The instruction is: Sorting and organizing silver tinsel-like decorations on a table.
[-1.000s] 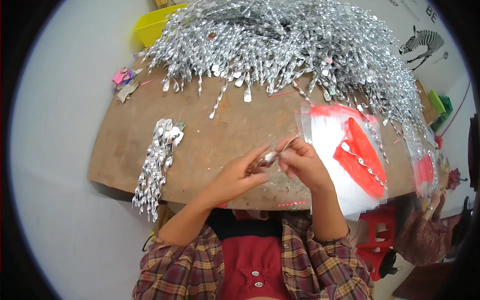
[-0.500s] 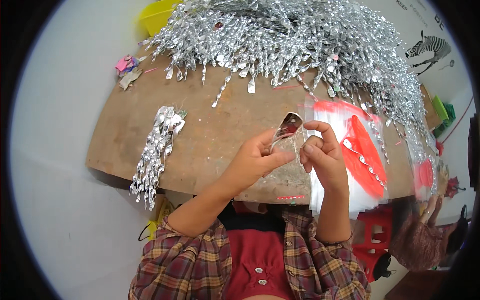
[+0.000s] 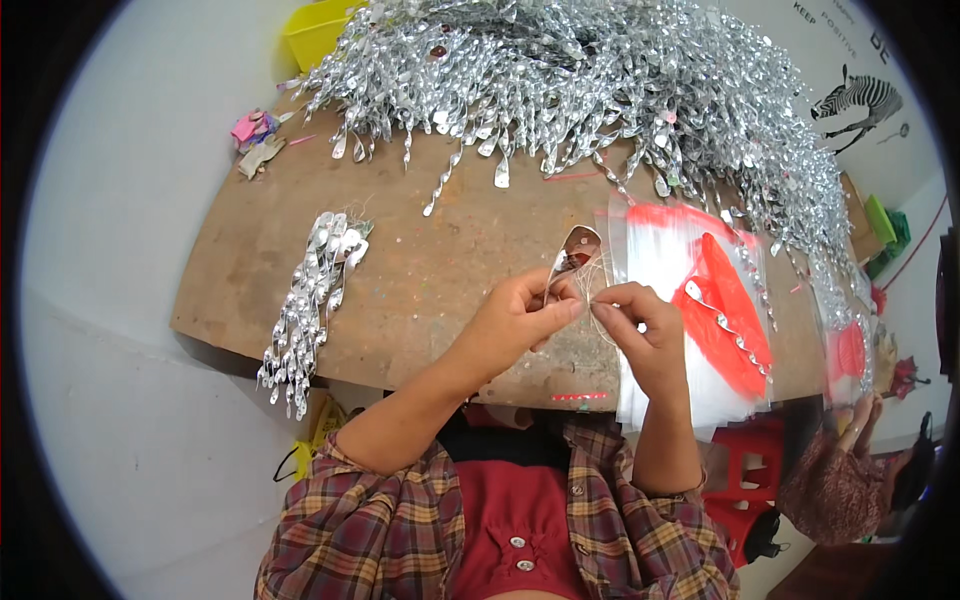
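Note:
Between the thumb and fingers of my left hand (image 3: 525,315) is a shiny silver strip, its broad rounded end (image 3: 580,243) pointing up and away from me. Thin pale thread (image 3: 603,272) hangs in loose loops beside it. My right hand (image 3: 650,335) is closed in a pinch on the thread, close to the left fingertips. Off to the left lies a bundle of twisted silver strips (image 3: 305,305) with thread ends at its top. Right of my hands, a red piece (image 3: 735,335) and a single twisted strip (image 3: 722,320) rest on clear plastic bags (image 3: 652,245).
A large heap of twisted silver strips (image 3: 560,80) covers the far side of the brown table (image 3: 470,240). A yellow bin (image 3: 312,38) and small coloured scraps (image 3: 258,140) sit at the far left. At the right are a red stool (image 3: 748,470) and another person (image 3: 840,490).
My right hand has moved lower, its raised index finger coming down into a pinch on the thread. The silver strip has tilted slightly in my left hand.

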A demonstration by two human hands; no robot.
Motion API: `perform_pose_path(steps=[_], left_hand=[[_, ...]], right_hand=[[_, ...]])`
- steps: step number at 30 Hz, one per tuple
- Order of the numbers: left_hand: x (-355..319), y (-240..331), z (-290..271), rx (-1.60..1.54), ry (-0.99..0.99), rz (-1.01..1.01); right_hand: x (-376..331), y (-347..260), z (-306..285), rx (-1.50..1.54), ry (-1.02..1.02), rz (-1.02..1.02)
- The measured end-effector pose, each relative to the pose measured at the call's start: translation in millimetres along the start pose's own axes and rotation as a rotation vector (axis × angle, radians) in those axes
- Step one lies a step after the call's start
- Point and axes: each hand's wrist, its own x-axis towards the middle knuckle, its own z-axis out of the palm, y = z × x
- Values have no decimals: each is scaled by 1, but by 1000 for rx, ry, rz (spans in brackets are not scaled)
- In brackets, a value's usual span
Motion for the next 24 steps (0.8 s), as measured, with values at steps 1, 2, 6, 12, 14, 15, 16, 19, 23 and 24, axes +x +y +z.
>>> perform_pose_path(steps=[1,2,6,12,14,15,16,19,23,24], left_hand=[[-1,1,3,-1,-2,1],[-3,3,9,-66,1,16],[-6,2,8,-106,-102,42],[-5,-2,8,-70,-149,84],[-5,-2,8,-77,-134,69],[-5,-2,8,-84,-119,55],[-5,-2,7,-84,-119,55],[-6,-4,5,-86,-115,44],[-7,-7,3,-92,-97,14],[-7,-8,3,-84,-92,11]], right_hand=[[0,-3,-3,-5,54,5],[0,-8,-5,99,130,2],[6,-35,-12,264,192,-64],[12,-27,-8,214,241,-92],[13,-22,-7,235,248,-52],[13,-17,-7,193,239,-104],[14,-14,-7,149,230,-156],[15,-10,-4,79,240,-177],[14,-14,2,86,319,-93],[14,-14,2,79,330,-90]])
